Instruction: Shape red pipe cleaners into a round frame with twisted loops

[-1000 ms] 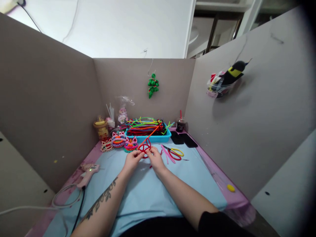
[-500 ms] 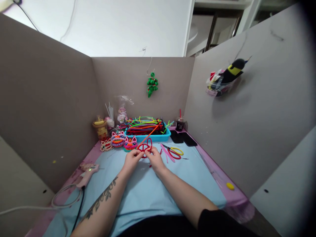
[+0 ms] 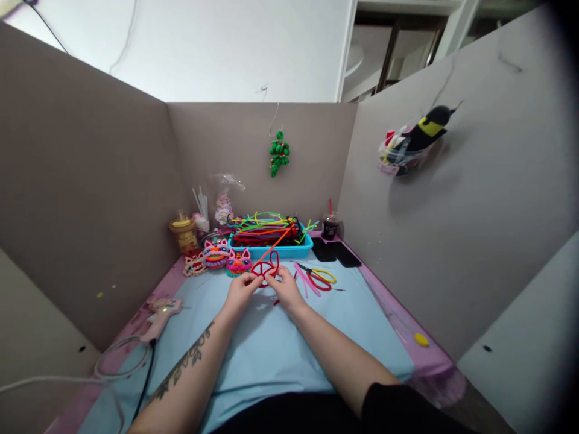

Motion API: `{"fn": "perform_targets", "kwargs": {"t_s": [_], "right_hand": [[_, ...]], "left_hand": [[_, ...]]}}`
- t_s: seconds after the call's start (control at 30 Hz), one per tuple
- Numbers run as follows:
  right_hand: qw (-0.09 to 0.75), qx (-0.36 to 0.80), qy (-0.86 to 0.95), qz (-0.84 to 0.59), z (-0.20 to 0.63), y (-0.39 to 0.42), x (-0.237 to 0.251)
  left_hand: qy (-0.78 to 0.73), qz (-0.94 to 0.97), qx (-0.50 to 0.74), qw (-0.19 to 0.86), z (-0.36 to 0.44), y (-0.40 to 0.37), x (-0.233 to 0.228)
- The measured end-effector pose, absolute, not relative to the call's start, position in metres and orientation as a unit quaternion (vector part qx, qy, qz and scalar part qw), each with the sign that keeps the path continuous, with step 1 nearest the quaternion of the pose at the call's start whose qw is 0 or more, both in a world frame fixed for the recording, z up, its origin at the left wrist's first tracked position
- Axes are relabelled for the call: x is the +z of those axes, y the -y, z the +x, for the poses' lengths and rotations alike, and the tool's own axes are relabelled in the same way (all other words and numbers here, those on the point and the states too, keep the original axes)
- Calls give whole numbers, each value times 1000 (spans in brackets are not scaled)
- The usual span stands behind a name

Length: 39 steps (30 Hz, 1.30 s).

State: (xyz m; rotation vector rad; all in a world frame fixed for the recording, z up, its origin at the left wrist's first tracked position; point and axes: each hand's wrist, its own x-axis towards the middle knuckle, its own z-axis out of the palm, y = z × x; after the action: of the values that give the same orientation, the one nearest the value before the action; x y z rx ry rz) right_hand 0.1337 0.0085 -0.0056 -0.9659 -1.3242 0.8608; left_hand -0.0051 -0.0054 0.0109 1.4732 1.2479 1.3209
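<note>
Between my two hands is a red pipe cleaner (image 3: 274, 258) bent into a round, spoked shape with a loop standing up on its right. My left hand (image 3: 243, 288) pinches the shape's left lower side with thumb and finger. Its right lower side is pinched by my right hand (image 3: 284, 286). The fingertips almost meet at the middle. An orange pipe cleaner (image 3: 278, 241) slants from the bin down behind the red shape. Just left of my hands sit several fuzzy lion-head figures (image 3: 238, 263) in pink, orange, purple and cream.
Scissors (image 3: 322, 277) with yellow and red handles lie by pink strips (image 3: 309, 281) on the right. A blue bin (image 3: 271, 252) of pipe cleaners stands behind. The pink glue gun (image 3: 160, 319) lies left with its cord. Grey panels (image 3: 257, 138) enclose the table; a dark drink cup (image 3: 330, 226) stands back right.
Both hands keep their pinch on the red pipe cleaner with hardly any movement. The view has shifted very slightly.
</note>
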Motion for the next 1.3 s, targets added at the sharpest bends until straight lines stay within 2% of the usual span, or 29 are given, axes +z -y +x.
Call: {"fn": "perform_targets", "kwargs": {"t_s": [0.17,0.23,0.53,0.63,0.8,1.0,1.13,1.3], "right_hand": [[676,335,485,-443,152,-26,-11],[681,317,485,-448,162,-32,-9],[552,258,683,-403,177,-31,6],[546,229,686,-423,178,-31,5],[523,114,669,-516,183,-33,0],[459,97,678,-566,183,-35,-3],[506,161,634,-562,182,-33,0],[587,202,620,-480,175,-22,4]], "left_hand": [[-508,575,521,373,-7,5,14],[-504,578,512,386,-7,6,15],[-461,623,445,449,-3,11,20],[-463,615,451,452,-3,11,20],[-483,587,481,437,-7,9,20],[-498,554,500,442,-12,5,18],[-511,533,514,436,-14,3,15],[-524,520,510,442,-14,3,13]]}}
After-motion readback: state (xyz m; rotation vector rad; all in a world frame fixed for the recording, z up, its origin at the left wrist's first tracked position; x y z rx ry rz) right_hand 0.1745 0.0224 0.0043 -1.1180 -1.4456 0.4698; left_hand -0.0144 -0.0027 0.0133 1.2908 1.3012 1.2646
